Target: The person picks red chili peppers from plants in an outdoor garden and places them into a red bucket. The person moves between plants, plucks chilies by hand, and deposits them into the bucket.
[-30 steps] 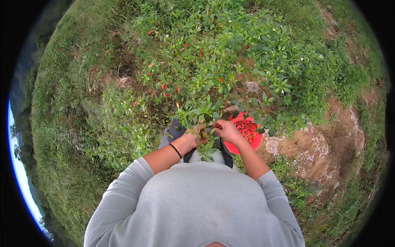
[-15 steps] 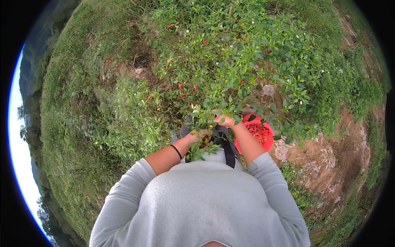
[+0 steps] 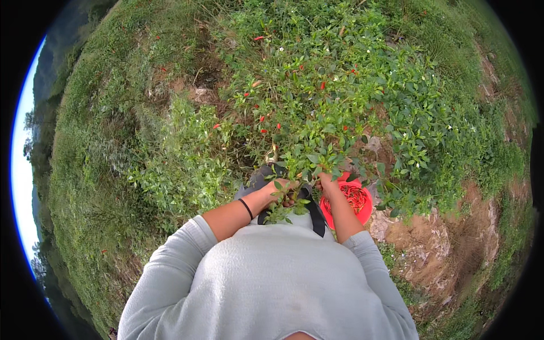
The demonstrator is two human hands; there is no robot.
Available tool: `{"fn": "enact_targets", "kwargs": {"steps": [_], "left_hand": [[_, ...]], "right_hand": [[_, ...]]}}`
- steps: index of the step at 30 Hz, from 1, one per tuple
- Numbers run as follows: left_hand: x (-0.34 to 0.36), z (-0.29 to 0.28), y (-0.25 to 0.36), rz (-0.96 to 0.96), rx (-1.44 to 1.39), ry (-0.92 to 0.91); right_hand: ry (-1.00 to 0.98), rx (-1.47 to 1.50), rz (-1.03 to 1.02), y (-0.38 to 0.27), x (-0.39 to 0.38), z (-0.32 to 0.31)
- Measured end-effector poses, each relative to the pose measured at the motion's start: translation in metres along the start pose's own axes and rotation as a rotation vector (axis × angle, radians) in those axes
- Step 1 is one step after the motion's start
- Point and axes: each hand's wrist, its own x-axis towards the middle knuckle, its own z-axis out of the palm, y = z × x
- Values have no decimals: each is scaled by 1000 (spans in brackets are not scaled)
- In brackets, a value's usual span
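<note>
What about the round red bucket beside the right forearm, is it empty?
No, a heap of slender red peppers shows inside the round red bucket.

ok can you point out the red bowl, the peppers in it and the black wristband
Red bowl (image 3: 364, 217): head view, bare wall at lower right.
Peppers (image 3: 356, 199): head view, middle of the visible heap.
Black wristband (image 3: 247, 209): head view, middle of the band.
</note>
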Motion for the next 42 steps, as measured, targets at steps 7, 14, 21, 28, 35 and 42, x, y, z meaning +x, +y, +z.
{"fn": "enact_targets", "kwargs": {"steps": [7, 14, 21, 28, 35, 42], "left_hand": [[-24, -32, 52, -4, 347, 303], [2, -100, 89, 70, 67, 524], [38, -130, 87, -93, 34, 350], [64, -157, 103, -232, -220, 193], [102, -166, 98, -348, -411, 83], [110, -174, 75, -335, -314, 35]], "right_hand": [[-44, -234, -121, -8, -34, -23], [-12, -558, -129, 52, -27, -20], [-64, -28, -47, 3, -77, 72], [-163, 168, -139, -81, -90, 168], [226, 178, -180, -109, -23, 199], [370, -733, 54, -122, 11, 208]]}}
